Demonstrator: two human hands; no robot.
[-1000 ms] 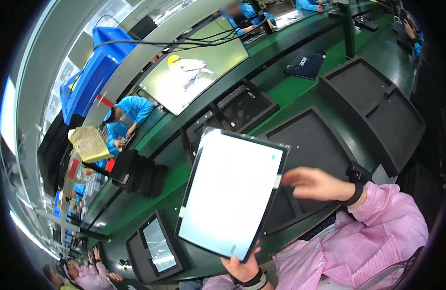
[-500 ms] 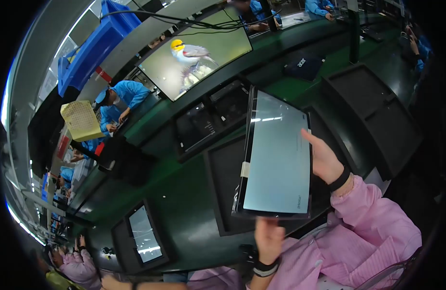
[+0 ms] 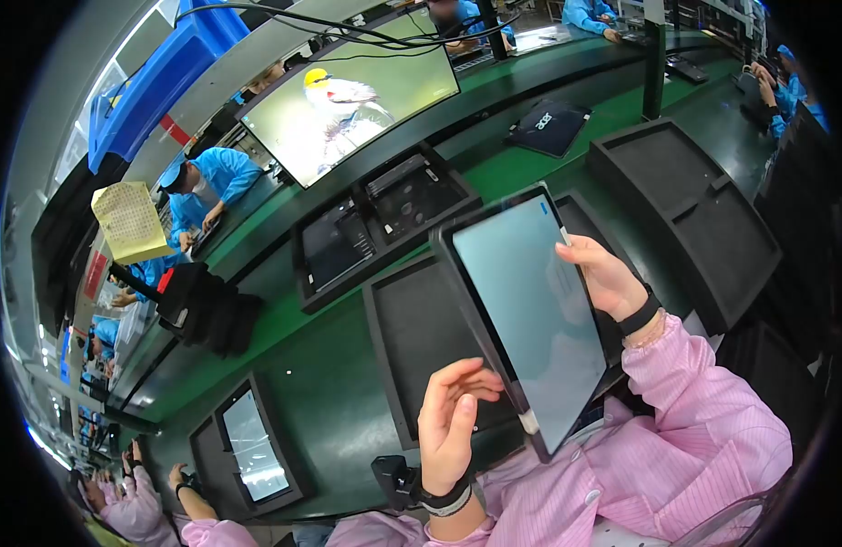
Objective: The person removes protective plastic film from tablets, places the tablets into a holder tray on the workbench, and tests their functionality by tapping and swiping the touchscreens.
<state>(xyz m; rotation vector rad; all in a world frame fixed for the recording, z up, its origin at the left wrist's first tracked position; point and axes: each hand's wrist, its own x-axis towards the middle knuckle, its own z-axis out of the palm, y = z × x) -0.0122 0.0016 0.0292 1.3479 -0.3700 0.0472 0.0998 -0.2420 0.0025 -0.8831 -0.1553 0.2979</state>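
A laptop screen panel [image 3: 530, 314] with a pale lit-looking face and dark border is tilted up in front of me. My right hand [image 3: 603, 278] grips its upper right edge, thumb on the face side and the other fingers partly hidden behind. By the panel's lower left edge is my left hand [image 3: 450, 424], its fingers curved and apart, holding nothing. Whether its fingertips touch the panel I cannot tell. Behind the panel, a black foam tray [image 3: 412, 337] lies on the green bench, partly covered by the panel and my hand.
A tray with dark panels [image 3: 375, 228] lies further back, beside a black acer-marked piece [image 3: 548, 126]. Another black tray [image 3: 685, 214] is at right. At left, a tray holds a lit-looking panel [image 3: 254, 447]. A large monitor [image 3: 284, 118] stands behind; several co-workers sit around.
The panel has turned and tilted, its lower end swinging down toward me. My left hand has moved from under the bottom edge to the left side. My right hand still grips the right edge.
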